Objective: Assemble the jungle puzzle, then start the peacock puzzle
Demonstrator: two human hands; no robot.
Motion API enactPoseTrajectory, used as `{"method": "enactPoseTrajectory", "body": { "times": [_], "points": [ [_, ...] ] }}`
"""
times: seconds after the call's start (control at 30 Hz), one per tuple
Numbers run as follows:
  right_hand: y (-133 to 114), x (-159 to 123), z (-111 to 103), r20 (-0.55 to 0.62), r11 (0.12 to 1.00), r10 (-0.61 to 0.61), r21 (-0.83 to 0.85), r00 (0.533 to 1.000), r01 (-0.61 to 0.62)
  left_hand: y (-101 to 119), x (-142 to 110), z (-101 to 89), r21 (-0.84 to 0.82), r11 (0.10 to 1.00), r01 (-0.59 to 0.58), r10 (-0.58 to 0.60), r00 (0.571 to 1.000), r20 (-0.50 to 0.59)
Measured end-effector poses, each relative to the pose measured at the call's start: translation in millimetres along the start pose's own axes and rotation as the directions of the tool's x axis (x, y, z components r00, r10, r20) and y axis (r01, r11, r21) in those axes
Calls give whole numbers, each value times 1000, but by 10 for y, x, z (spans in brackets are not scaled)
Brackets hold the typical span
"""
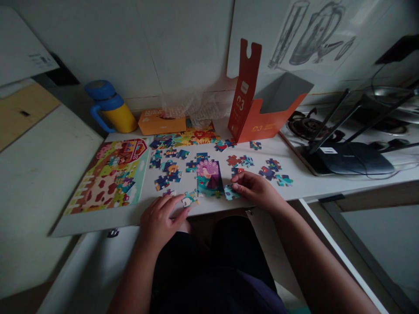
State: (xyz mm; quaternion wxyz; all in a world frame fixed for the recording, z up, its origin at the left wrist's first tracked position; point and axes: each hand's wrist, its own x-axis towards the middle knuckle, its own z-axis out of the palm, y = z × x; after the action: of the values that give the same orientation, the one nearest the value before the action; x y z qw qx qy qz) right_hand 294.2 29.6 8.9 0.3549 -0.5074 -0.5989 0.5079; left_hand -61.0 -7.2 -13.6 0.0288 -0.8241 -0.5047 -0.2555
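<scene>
A teal jigsaw piece [231, 192] lies under the fingertips of my right hand [253, 188], whose thumb and forefinger pinch its upper right edge. To its left is a partly joined peacock puzzle [208, 178], purple above and teal below. My left hand [165, 218] rests at the counter's front edge, fingers spread. Just past its fingertips sits a teal and white piece [190, 199], and another purplish piece [169, 192] is partly hidden behind the fingers. Several loose pieces [168, 171] are scattered left of the peacock, and more [240, 160] lie to its right.
A finished-looking farm picture [118, 174] covers the counter's left. Behind stand a blue and yellow jug [113, 109], an orange box [162, 122], crinkled clear plastic [199, 107] and an open orange carton [262, 122]. A black router [355, 158] with antennas and a gas burner [310, 124] are at right.
</scene>
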Motion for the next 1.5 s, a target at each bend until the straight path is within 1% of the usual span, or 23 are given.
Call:
{"method": "enactPoseTrajectory", "body": {
  "times": [0.07, 0.2, 0.3, 0.37, 0.47, 0.57, 0.83, 0.97, 1.07, 1.13, 1.2, 1.27, 1.33, 1.4, 1.5],
  "points": [
    [7, 12, -6, 1, 1000, 4, 12, 1000, -4, 1, 2, -1, 1, 1000, 2, -2, 1000, -4],
    [20, 27, -8, 1, 1000, -27, 0, 1000, 27, 11, 8, -8, 3, 1000, 0, 0, 1000, -8],
    [32, 24, 4, 0, 1000, 5, -5, 1000, -5, 11, 10, -8, 3, 1000, 0, 0, 1000, -10],
    [43, 21, 13, -15, 999, 32, 42, 999, -31, 6, 9, -4, -1, 1000, -5, 5, 1000, -11],
    [60, 19, 12, -51, 986, 48, 161, 998, -39, -3, 5, 3, 2, 1000, -8, 8, 1000, -15],
    [71, 14, -5, -65, 976, 57, 213, 996, -42, -7, 0, 10, 5, 1000, -7, 7, 1000, -14],
    [54, 5, -10, -62, 972, 71, 227, 996, -55, -15, -12, 19, -9, 1000, 6, -6, 1000, 9],
    [28, 14, -1, -71, 977, 57, 210, 996, -41, -13, -3, 17, -7, 1000, -4, 4, 1000, -1],
    [21, 12, 10, -101, 986, 25, 164, 995, -8, -8, 2, 15, -3, 1000, -8, 8, 1000, -11],
    [39, -5, 27, -156, 995, -22, 92, 988, 37, -6, 1, 13, -1, 1000, -8, 8, 1000, -10],
    [68, -36, 54, -228, 994, -105, -33, 968, 100, -5, -2, 12, -1, 1000, -7, 7, 1000, -9],
    [88, -75, 87, -269, 970, -206, -186, 941, 159, -6, -4, 12, -5, 1000, -4, 4, 1000, -6],
    [83, -107, 122, -253, 927, -285, -317, 924, 199, -8, -5, 13, -8, 1000, -5, 5, 1000, 0],
    [56, -125, 150, -218, 891, -322, -399, 921, 217, -8, -5, 12, -4, 1000, -7, 7, 1000, 0],
    [17, -129, 164, -210, 889, -308, -412, 928, 202, -4, -5, 7, 7, 1000, -7, 7, 1000, -2]
  ]
}}
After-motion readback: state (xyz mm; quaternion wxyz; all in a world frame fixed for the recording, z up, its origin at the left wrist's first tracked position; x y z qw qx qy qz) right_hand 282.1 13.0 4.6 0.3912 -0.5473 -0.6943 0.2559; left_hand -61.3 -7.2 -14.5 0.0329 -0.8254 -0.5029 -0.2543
